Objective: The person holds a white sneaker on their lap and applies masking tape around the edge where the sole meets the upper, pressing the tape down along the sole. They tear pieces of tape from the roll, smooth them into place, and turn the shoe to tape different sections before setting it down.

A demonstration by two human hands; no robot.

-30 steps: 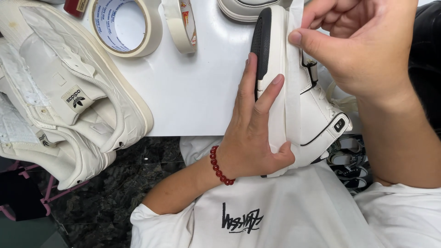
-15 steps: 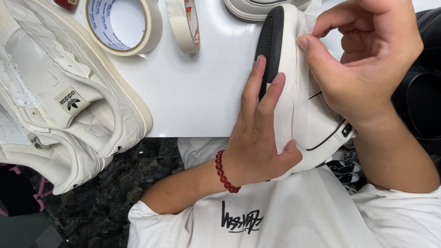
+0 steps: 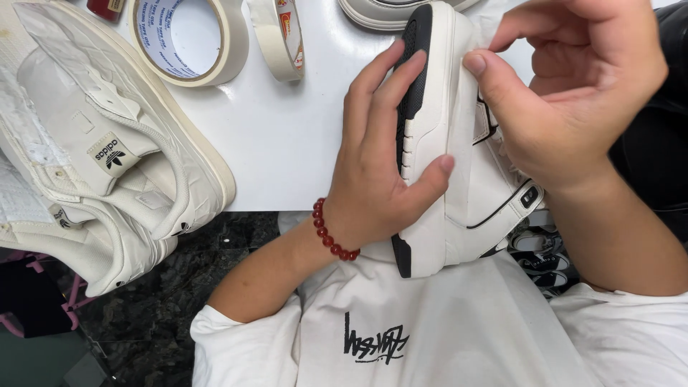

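**Ana:** What was the person holding?

**Ben:** A white shoe (image 3: 459,165) with black trim. It was turned on its side, sole to the left, with its heel down near the person's white shirt (image 3: 430,330) and its toe up over the worktop (image 3: 287,143).

**Ana:** What did the left hand (image 3: 380,172) do?

**Ben:** It lay flat on the sole. The fingers were spread along the black part and the thumb pressed on the white edge. It gripped the shoe to keep it from moving. A red bead bracelet (image 3: 330,233) was on that wrist.

**Ana:** And the right hand (image 3: 573,93)?

**Ben:** It was on the other side. The thumb pushed on the side of the shoe and the fingers were curled. I could not tell if they pinched something thin there.

**Ana:** So which step was it?

**Ben:** I think the hands were working along the line where the sole met the side. The next move would need a steady hold from the left hand and careful, small pushes from the right thumb.

**Ana:** What else was there?

**Ben:** Two tape rolls (image 3: 193,36) near the top of the worktop, and cream shoes (image 3: 107,150) on the left, hanging over the edge.
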